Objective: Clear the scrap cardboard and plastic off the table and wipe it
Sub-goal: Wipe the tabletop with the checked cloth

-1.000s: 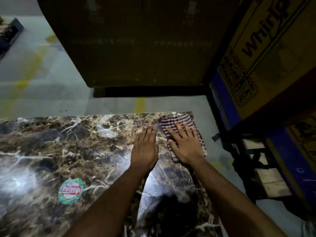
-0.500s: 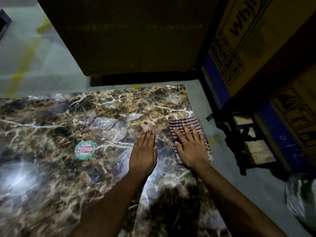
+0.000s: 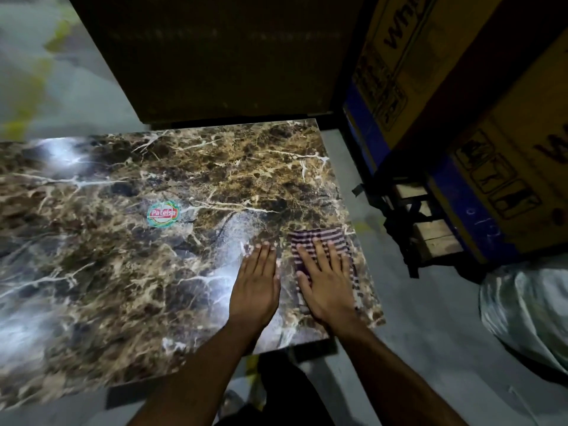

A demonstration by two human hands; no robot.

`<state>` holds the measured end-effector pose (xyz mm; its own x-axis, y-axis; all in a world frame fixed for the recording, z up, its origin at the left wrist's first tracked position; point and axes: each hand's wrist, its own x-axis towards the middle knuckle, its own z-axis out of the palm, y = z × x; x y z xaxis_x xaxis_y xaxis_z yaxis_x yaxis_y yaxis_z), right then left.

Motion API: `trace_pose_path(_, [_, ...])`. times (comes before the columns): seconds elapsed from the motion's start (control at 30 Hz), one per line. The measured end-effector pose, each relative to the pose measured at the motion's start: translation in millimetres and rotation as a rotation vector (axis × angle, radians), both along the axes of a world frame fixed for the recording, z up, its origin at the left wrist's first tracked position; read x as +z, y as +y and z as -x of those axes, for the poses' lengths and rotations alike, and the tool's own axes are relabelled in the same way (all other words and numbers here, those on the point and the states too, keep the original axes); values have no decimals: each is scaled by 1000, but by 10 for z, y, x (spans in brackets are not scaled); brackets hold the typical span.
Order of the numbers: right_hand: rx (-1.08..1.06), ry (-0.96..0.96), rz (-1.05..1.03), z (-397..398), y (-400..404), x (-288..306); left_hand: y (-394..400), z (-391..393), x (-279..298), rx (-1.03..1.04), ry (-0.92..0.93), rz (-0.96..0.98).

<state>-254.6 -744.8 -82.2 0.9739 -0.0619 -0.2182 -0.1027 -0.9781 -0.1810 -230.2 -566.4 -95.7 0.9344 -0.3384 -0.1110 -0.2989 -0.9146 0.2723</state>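
Marble-patterned table fills my view, big cardboard cartons stacked at its far and right sides, and I see no scrap on it, so I judge we're in the wiping step. My right hand lies flat, fingers straight, pressing the striped cloth onto the top by the right edge, near the front corner. My left hand rests flat and bare just beside it. Cloth's long axis runs away from me, along that edge. Next call, I reckon: sweep leftward over the unwiped stretch toward the round sticker, keeping pressure even.
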Motion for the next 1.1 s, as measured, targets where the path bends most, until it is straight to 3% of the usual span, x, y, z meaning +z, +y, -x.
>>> trace_pose_path(0.17, [140, -48, 3, 704, 47, -70, 29, 342, 12, -62, -31, -20])
trace_pose_path(0.37, [-132, -33, 46, 716, -579, -108, -3, 395, 40, -85, -18, 24])
trace_pose_path(0.57, [-139, -20, 11, -166, -567, -60, -221, -142, 26, -47, -15, 61])
trace_pose_path(1.1, [-35, -80, -35, -3175, -745, -191, -854, -2727, -39, -30, -79, 63])
